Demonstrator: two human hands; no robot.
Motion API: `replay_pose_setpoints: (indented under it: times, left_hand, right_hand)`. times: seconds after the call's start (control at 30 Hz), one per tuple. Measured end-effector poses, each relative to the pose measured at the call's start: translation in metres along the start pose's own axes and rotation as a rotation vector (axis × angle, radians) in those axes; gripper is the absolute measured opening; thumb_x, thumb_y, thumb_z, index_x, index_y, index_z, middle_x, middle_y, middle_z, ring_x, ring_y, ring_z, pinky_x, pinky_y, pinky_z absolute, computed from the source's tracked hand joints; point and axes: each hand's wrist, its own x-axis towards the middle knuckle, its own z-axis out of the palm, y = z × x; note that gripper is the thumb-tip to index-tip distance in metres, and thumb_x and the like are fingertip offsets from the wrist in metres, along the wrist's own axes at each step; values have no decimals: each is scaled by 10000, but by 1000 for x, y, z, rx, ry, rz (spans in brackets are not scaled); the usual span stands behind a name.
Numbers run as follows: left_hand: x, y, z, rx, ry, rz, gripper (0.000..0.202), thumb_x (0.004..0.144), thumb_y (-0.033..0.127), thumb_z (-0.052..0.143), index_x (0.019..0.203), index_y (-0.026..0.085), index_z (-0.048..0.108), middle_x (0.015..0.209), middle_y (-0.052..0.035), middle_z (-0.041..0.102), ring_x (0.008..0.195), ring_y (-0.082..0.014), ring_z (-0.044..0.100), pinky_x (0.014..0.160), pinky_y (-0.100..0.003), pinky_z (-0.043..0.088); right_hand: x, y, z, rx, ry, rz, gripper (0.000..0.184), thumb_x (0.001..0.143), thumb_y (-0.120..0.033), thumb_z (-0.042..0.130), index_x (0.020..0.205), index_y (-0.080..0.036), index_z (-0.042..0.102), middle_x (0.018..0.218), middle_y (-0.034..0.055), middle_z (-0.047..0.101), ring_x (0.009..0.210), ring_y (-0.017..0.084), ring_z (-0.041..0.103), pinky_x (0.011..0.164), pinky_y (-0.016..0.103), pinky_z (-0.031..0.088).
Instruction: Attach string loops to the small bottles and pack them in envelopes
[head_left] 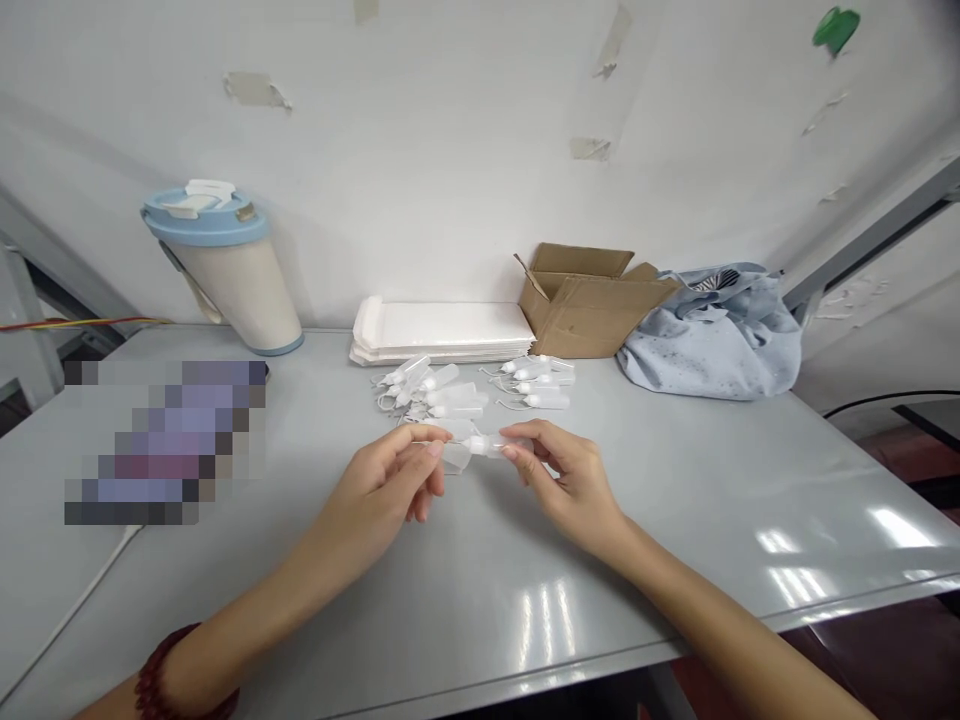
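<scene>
In the head view, both hands meet over the middle of the grey bench (675, 520). The left hand (394, 480) pinches one end of a small bottle (476, 447) between thumb and forefinger. The right hand (566, 475) grips the other end with its fingertips. The small bottle is clear plastic, lies roughly level between the two hands and is held just above the bench top. Whether its cap is on cannot be told.

A red bead bracelet (154, 685) sits on the left wrist. Just behind the hands lie two loose heaps of like bottles, one to the left (431, 392) and one to the right (536, 382). Behind those is a flat stack of white trays (442, 330), with an open cardboard box (581, 300) beside it. A pale blue cloth bag (712, 335) rests against the box. A lidded tumbler (229, 270) stands at the far left by the wall.
</scene>
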Motion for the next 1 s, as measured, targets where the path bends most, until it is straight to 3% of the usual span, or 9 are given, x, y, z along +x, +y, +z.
replay_pose_setpoints:
  times: [0.13,0.3,0.53,0.9,1.0]
  left_hand:
    - [-1,1,3,105,-35,46,239,886,424,474,851,207,568,648,50,535,526,-92,474,541,-233,384]
    - [-4,2,5,194,17,81,225,877,390,484,784,206,575,623,52,518,524,-92,461,504,-210,361]
    - [-8,0,9,253,-29,67,229,873,376,464,766,203,569,612,48,508,513,-101,436,486,-221,321]
    - [-8,-3,8,265,-69,54,237,877,395,449,762,212,545,629,52,508,524,-103,451,503,-223,350]
    - [-7,-2,6,296,-130,54,251,877,402,441,761,209,553,646,43,523,550,-113,469,532,-232,373]
  right_hand:
    - [0,1,1,26,-19,-16,137,885,-250,532,919,-155,624,670,22,620,544,107,538,442,207,403]
    - [-2,2,3,27,-21,-56,113,874,-214,549,916,-143,626,683,24,631,535,96,536,447,198,403]
    - [-4,-2,2,44,-31,-50,102,867,-198,557,921,-151,629,772,45,665,606,112,583,464,200,418]
    - [-3,-2,-1,116,-106,41,142,885,-246,537,911,-156,644,733,34,652,613,116,585,495,212,419]
    - [0,-1,-2,100,-161,52,160,904,-270,511,907,-171,636,732,24,645,639,121,591,504,213,420]
